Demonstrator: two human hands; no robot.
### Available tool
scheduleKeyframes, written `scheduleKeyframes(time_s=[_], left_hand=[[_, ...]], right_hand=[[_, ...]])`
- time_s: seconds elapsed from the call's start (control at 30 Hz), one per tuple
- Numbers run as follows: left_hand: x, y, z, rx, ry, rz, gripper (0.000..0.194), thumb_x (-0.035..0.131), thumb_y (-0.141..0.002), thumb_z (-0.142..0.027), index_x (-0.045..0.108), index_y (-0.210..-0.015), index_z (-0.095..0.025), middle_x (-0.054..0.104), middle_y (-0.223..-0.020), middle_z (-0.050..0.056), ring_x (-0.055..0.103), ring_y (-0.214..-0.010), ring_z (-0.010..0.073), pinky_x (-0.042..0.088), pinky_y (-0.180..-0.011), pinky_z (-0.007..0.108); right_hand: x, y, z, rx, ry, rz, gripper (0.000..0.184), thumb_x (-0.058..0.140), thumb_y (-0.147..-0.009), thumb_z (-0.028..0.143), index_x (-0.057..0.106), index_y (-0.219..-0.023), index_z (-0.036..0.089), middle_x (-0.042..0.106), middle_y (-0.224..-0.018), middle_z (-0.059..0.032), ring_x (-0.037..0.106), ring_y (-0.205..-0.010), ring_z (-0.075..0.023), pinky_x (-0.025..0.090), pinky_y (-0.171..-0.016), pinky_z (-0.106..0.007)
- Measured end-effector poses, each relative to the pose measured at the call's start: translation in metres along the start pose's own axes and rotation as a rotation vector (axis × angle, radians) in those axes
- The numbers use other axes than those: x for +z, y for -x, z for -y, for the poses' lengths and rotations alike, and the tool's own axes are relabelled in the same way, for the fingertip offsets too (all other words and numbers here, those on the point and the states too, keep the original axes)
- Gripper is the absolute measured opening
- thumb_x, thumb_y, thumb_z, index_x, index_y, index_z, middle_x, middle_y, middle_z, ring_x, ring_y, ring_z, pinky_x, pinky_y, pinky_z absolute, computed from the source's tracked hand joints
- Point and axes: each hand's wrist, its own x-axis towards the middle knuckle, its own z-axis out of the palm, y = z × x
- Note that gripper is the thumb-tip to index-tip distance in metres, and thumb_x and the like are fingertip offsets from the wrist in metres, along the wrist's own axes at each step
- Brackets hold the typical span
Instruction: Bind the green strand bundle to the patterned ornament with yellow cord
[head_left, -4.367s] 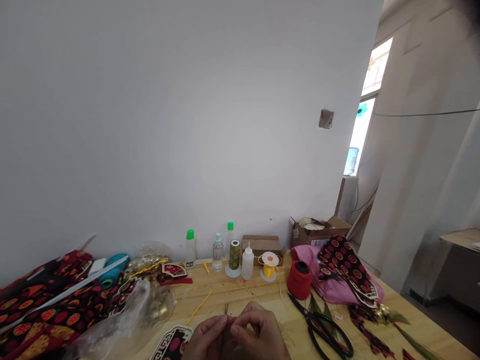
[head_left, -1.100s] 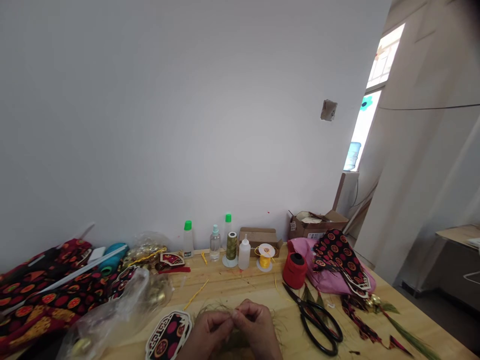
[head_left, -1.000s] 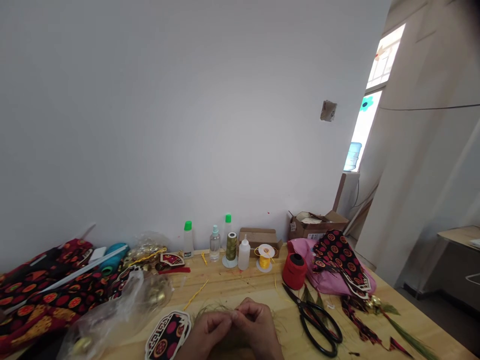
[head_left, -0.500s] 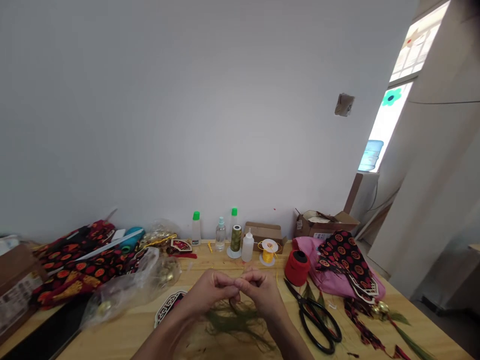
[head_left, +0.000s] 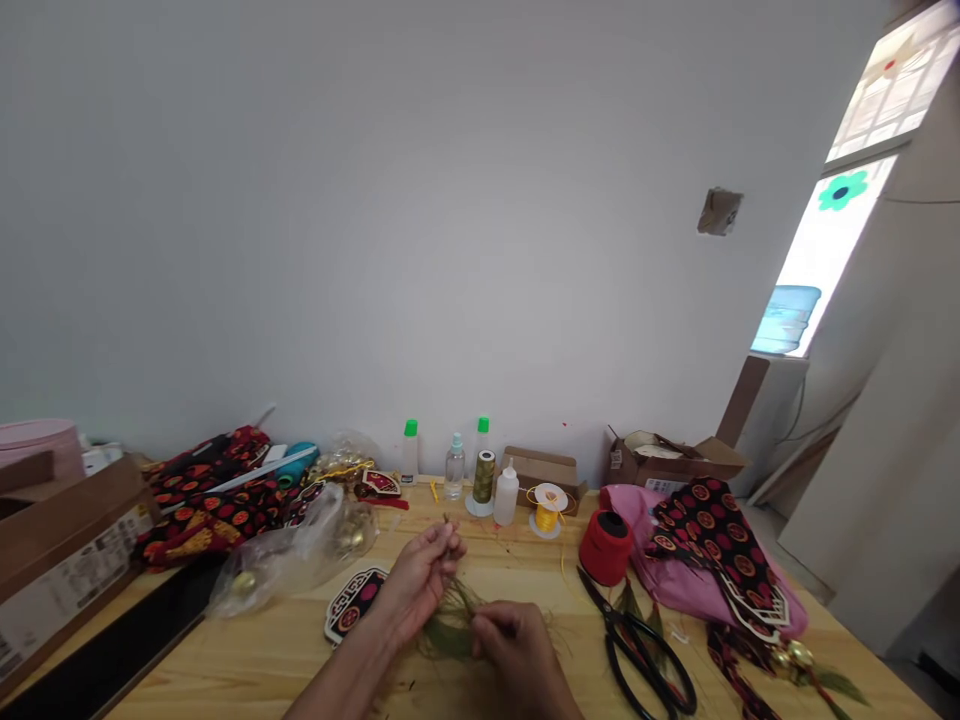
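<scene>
Upright in the middle, my left hand (head_left: 421,582) is closed on the top of a bundle of olive-green thread (head_left: 448,638); a short end pokes out above the fingers. Loose strands hang below it and fan out over the wooden table. Lower and to the right, my right hand (head_left: 519,655) is closed in a pinch at the side of the same strands. Its fingertips are partly hidden. Beside my left forearm lies a dark patterned fabric piece with a pale cut-out border (head_left: 355,606). Black-handled scissors (head_left: 637,650) rest right of my right hand.
A red thread cone (head_left: 606,548), a yellow cord spool (head_left: 548,512), a green thread spool (head_left: 484,478) and a white squeeze bottle (head_left: 506,496) stand behind my hands. Pink cloth (head_left: 675,560) lies at right. A plastic bag (head_left: 300,550) and cardboard box (head_left: 75,570) are at left.
Both hands were pinched together above the green thread. Now they are apart: my right hand has moved down, while my left has turned upright. The view has shifted left.
</scene>
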Motion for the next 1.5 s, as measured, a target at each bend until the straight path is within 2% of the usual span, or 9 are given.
scheduleKeyframes(time_s=[0.1, 0.17, 0.33, 0.47, 0.6, 0.87, 1.1, 1.27, 1.5], left_hand=[[-0.013, -0.006, -0.014, 0.007, 0.179, -0.002, 0.02, 0.035, -0.079, -0.003, 0.05, -0.067, -0.011, 0.046, -0.052, -0.004, 0.039, -0.034, -0.0008, 0.024, -0.027, 0.007], [-0.021, -0.007, -0.027, -0.003, 0.287, 0.007, 0.026, 0.026, -0.082, -0.004, 0.048, -0.07, -0.012, 0.046, -0.055, -0.004, 0.036, -0.031, -0.0021, 0.024, -0.026, 0.007], [-0.036, -0.001, -0.04, -0.151, 0.467, 0.029, 0.03, 0.018, -0.084, -0.006, 0.047, -0.075, -0.013, 0.042, -0.055, -0.004, 0.036, -0.03, -0.0013, 0.026, -0.026, 0.007], [-0.043, -0.001, -0.029, -0.307, 0.547, 0.03, 0.027, 0.02, -0.084, -0.007, 0.047, -0.08, -0.012, 0.047, -0.059, -0.002, 0.038, -0.031, -0.0007, 0.025, -0.024, 0.008], [-0.048, -0.008, -0.018, -0.397, 0.603, 0.036, 0.022, 0.025, -0.084, -0.009, 0.047, -0.085, -0.01, 0.052, -0.062, 0.001, 0.041, -0.032, -0.0007, 0.028, -0.025, 0.007], [-0.062, -0.009, -0.011, -0.406, 0.557, 0.022, 0.02, 0.029, -0.083, -0.009, 0.049, -0.08, -0.008, 0.053, -0.061, 0.002, 0.042, -0.034, -0.0009, 0.031, -0.026, 0.006], [-0.063, -0.006, -0.005, -0.322, 0.363, -0.03, 0.015, 0.04, -0.077, -0.003, 0.055, -0.075, -0.005, 0.053, -0.058, 0.002, 0.039, -0.033, -0.002, 0.026, -0.026, 0.005], [-0.059, -0.005, -0.001, -0.256, 0.184, -0.035, 0.005, 0.056, -0.068, -0.005, 0.059, -0.066, -0.007, 0.057, -0.056, 0.002, 0.047, -0.038, 0.0005, 0.031, -0.03, 0.006], [-0.028, -0.008, 0.019, -0.148, -0.055, 0.041, 0.007, 0.066, -0.059, -0.012, 0.064, -0.061, -0.005, 0.062, -0.055, 0.006, 0.055, -0.048, 0.0088, 0.043, -0.046, 0.016]], right_hand=[[-0.006, 0.006, -0.01, -0.226, 0.347, 0.073, 0.014, 0.054, -0.065, 0.02, 0.067, -0.071, 0.022, 0.065, -0.079, -0.0044, 0.054, -0.076, -0.021, 0.039, -0.067, -0.029], [-0.015, 0.008, -0.016, -0.34, 0.475, 0.177, 0.025, 0.058, -0.061, 0.018, 0.065, -0.083, 0.026, 0.063, -0.096, -0.0045, 0.051, -0.092, -0.0256, 0.036, -0.078, -0.034], [-0.044, 0.01, -0.026, -0.287, 0.49, 0.157, 0.022, 0.053, -0.072, 0.02, 0.062, -0.09, 0.029, 0.06, -0.102, -0.003, 0.044, -0.105, -0.0229, 0.029, -0.088, -0.037], [-0.054, 0.0, -0.029, -0.201, 0.384, 0.031, 0.018, 0.05, -0.074, 0.026, 0.066, -0.069, 0.022, 0.065, -0.08, -0.004, 0.055, -0.084, -0.0175, 0.038, -0.076, -0.028], [-0.041, -0.024, -0.023, 0.007, 0.475, -0.077, 0.011, 0.056, -0.066, 0.02, 0.066, -0.061, 0.019, 0.064, -0.068, -0.0028, 0.056, -0.068, -0.015, 0.039, -0.064, -0.023], [0.015, -0.073, -0.025, 0.09, 0.521, -0.101, 0.015, 0.056, -0.048, 0.003, 0.06, -0.042, 0.017, 0.059, -0.051, -0.0035, 0.052, -0.059, -0.0183, 0.034, -0.054, -0.024], [0.016, -0.074, -0.031, 0.108, 0.266, -0.084, 0.012, 0.051, -0.05, 0.005, 0.053, -0.045, 0.015, 0.053, -0.053, -0.0018, 0.047, -0.057, -0.0141, 0.033, -0.054, -0.023], [-0.002, -0.064, -0.036, 0.155, -0.061, 0.002, 0.019, 0.05, -0.063, 0.031, 0.05, -0.054, 0.014, 0.043, -0.043, 0.0044, 0.036, -0.04, -0.0077, 0.028, -0.04, -0.018], [-0.014, -0.056, -0.037, 0.145, -0.377, -0.067, 0.033, 0.057, -0.06, 0.046, 0.048, -0.058, 0.015, 0.052, -0.05, 0.0007, 0.046, -0.046, -0.0089, 0.036, -0.047, -0.02]])
